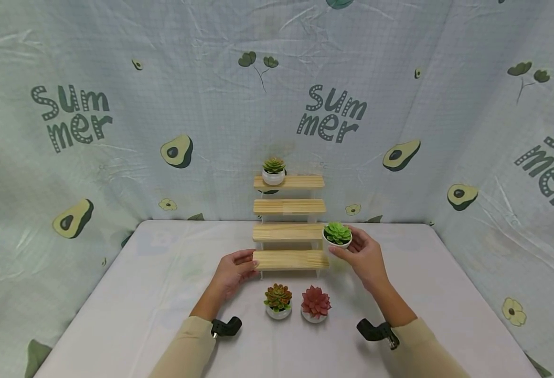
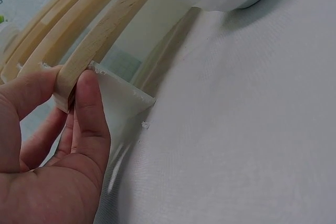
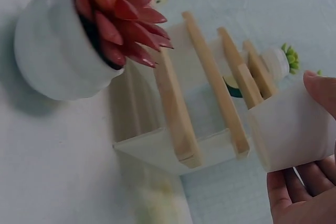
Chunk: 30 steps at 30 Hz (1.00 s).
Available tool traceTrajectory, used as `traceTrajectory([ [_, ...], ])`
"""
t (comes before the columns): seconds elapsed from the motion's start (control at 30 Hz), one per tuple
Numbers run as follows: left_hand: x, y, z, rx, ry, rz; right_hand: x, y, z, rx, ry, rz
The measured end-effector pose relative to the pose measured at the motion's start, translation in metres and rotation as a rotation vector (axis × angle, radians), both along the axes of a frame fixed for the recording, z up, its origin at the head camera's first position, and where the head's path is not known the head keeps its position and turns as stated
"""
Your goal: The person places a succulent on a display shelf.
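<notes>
Succulent (image 1: 337,232), bright green in a white pot (image 3: 291,129): held in your right hand (image 1: 364,257), thumb and fingers curled round the pot — just beside the right end of the stepped wooden stand (image 1: 288,206). Your left hand (image 1: 236,270) pinches the left end of the lowest board (image 1: 291,260). On the table (image 1: 163,294) before the stand sit an orange-green plant (image 1: 278,298) and a red plant (image 1: 316,302) — a green plant (image 1: 274,167) stands on the top board (image 1: 305,182).
</notes>
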<state>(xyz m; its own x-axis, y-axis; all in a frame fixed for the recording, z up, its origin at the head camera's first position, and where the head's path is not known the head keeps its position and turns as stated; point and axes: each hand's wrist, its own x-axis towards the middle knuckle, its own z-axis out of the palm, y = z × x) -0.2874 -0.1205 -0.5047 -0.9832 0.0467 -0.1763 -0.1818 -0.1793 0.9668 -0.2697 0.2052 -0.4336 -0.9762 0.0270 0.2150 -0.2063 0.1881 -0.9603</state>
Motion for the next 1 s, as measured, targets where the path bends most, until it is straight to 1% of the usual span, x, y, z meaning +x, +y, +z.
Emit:
traceTrajectory([
  [0.2, 0.001, 0.000, 0.001, 0.007, -0.003, 0.007, -0.009, -0.004, 0.009, -0.003, 0.034, 0.007],
  [0.4, 0.002, 0.000, 0.001, 0.014, -0.003, 0.000, -0.018, -0.010, 0.020, -0.019, 0.053, 0.015],
  [0.63, 0.002, 0.000, 0.003, 0.007, -0.008, 0.005, -0.032, -0.016, 0.032, -0.035, 0.063, 0.064],
  [0.8, 0.001, 0.000, 0.003, 0.004, -0.009, 0.005, -0.041, -0.020, 0.037, -0.031, 0.066, 0.086],
  [1.0, 0.001, 0.000, 0.002, 0.008, -0.006, 0.007, -0.051, -0.024, 0.043, -0.064, 0.074, 0.114],
])
